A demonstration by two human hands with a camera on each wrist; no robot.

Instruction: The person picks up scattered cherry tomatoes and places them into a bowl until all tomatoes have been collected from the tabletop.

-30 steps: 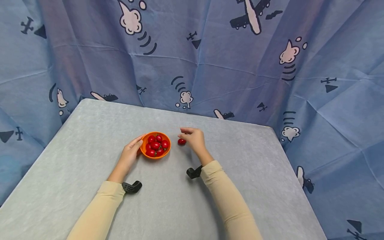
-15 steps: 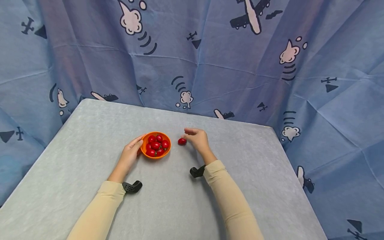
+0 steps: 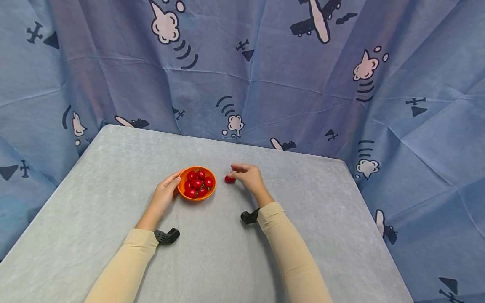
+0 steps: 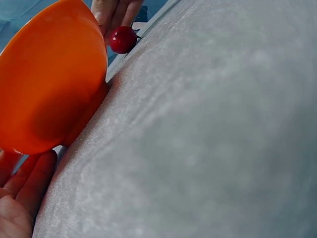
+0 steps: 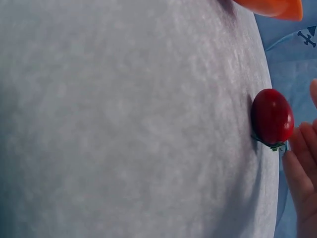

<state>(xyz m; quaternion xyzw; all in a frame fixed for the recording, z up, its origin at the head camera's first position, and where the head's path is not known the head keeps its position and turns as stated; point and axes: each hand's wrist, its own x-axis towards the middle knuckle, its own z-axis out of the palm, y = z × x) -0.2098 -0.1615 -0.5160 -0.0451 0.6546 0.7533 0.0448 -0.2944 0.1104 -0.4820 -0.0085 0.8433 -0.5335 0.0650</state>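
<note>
An orange bowl (image 3: 182, 194) with several red cherry tomatoes (image 3: 196, 184) stands on the table. Against its left side rests my left hand (image 3: 165, 187), fingers fairly straight and thumb near the rim. The left wrist view shows those fingers (image 4: 37, 176) touching the bowl's lower wall. To the right of the bowl lies a single cherry tomato (image 3: 229, 179), its green stem end visible in the right wrist view. My right hand (image 3: 248, 176) hovers over that tomato with thumb and fingers spread apart, partly covering it in the head view. Nothing is gripped in it.
A pale grey cloth covers the table (image 3: 212, 252). Behind and to the sides hangs a blue curtain (image 3: 212, 84) printed with planes and clouds. Each wrist carries a black camera mount (image 3: 166, 236).
The right hand first shifts slightly right, away from the loose tomato, then dips a little back over it. The left hand and the bowl stay in place.
</note>
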